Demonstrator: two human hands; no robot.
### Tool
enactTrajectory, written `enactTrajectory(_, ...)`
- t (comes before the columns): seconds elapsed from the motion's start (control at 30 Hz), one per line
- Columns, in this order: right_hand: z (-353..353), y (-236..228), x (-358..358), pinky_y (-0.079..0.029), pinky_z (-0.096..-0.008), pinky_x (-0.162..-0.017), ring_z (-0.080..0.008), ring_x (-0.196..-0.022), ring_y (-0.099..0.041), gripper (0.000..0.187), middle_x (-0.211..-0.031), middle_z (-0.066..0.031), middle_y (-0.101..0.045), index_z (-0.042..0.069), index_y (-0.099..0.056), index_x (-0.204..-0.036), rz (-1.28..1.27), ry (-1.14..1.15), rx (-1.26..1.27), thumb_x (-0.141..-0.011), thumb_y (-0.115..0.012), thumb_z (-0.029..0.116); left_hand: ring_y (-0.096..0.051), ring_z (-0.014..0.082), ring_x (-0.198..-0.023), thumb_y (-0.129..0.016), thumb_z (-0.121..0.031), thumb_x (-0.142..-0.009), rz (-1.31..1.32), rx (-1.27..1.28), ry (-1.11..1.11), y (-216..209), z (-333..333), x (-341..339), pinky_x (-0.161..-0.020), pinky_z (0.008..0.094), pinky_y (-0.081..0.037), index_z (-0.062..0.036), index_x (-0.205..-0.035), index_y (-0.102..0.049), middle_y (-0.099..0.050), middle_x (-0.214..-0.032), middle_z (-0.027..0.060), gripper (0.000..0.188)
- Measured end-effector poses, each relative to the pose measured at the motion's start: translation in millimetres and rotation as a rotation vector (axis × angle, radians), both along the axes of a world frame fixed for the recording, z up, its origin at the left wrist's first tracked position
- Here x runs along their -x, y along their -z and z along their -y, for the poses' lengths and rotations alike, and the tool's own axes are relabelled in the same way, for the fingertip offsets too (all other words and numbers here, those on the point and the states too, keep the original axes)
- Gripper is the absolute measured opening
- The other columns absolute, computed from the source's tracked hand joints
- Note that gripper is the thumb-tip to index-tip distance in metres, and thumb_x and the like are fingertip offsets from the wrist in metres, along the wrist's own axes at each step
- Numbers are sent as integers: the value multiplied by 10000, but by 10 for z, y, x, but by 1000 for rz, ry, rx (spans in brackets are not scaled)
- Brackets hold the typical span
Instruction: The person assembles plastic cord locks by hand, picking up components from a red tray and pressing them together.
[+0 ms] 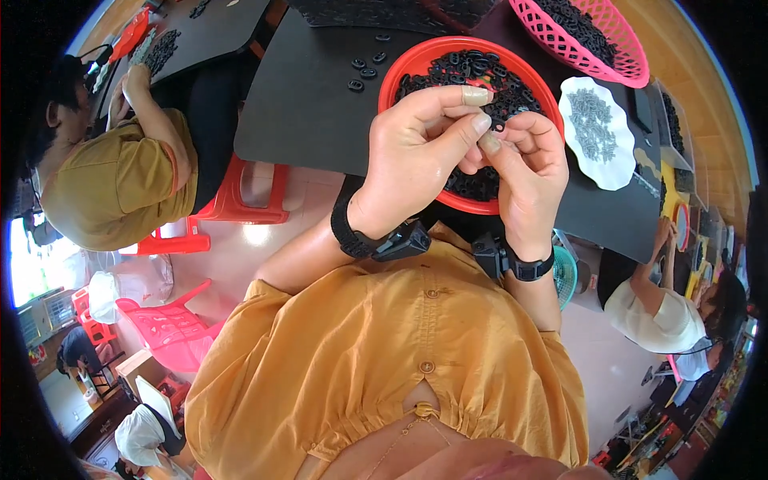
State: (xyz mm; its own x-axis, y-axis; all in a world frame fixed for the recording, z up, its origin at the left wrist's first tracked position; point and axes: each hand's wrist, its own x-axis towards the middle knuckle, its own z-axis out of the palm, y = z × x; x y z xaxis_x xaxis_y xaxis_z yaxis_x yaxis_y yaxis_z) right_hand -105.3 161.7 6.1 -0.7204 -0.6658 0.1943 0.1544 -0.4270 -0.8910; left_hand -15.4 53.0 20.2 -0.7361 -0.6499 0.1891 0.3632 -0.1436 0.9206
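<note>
Head view: from where I stand, the wearer sits at a black table (pixel 308 96) with both forearms reaching up the frame.
Centre top: a round red basin (pixel 475 206) full of black links (pixel 468 186); the two hands hang in front of it, hiding its lower middle.
Upper right: a pink lattice basket (pixel 632 72) of black pieces, and below it a white scalloped plate (pixel 612 172) heaped with clear bits (pixel 592 124).
Left side: a person in a mustard top (pixel 120 180) bends over another table, a red stool (pixel 240 192) close by; a pink chair (pixel 172 324) stands lower down.
Right edge: a person in a pale top (pixel 664 316), arms stretched to a work surface.
The piece: one small black part (pixel 498 126) shows between the hands, just beside the left thumb's tip and at the right fingertips.
Left hand (pixel 412 152): thumb and forefinger reach to the part, tips slightly apart; I cannot tell whether it grips anything.
Right hand (pixel 530 176): thumb and forefinger pinched on the part.
Count: two hands, one basin, one basket, one plate; five loose links (pixel 368 73) on the table left of the basin; the heaped pieces are too many to count.
</note>
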Motion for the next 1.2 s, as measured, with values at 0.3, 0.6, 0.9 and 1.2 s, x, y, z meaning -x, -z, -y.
enactTrajectory(0.3, 6, -2, -11, -549, -246, -748, -120, -828, -646, 271, -949, -85, -649, 14, -530, -1083, 35, -55, 7, -849, -641, -67, -594, 75, -609, -622, 28, -878, 19, -76, 57, -34, 38, -36, -548, 214, -525, 21, -1077, -610, -651, -814, 63, 200)
enactTrajectory(0.6, -6, 33, 0, -580, -274, -662, -163, -741, -666, 226, -908, -94, -648, 1, -540, -1053, 77, -80, 2, -854, -618, -74, -621, 72, -667, -598, 47, -883, 23, 126, 102, -40, 90, -71, -572, 200, -518, 10, -1050, -617, -675, -828, 67, 172)
enactTrajectory(0.9, -96, -49, 76, -556, -234, -649, -128, -729, -650, 270, -936, -76, -664, -5, -571, -1116, 94, -261, -155, -854, -632, -33, -600, 69, -660, -644, 22, -861, 148, 222, 163, -48, 185, -143, -548, 194, -497, -21, -1053, -566, -657, -844, 44, 213)
enactTrajectory(1.2, -180, -73, 167, -559, -237, -647, -111, -719, -644, 185, -887, -77, -671, -13, -605, -1066, 63, -222, -269, -892, -634, 41, -592, 77, -677, -609, -72, -903, 341, 406, 285, -195, 455, -35, -587, 217, -511, -4, -1130, -585, -653, -856, 42, 238)
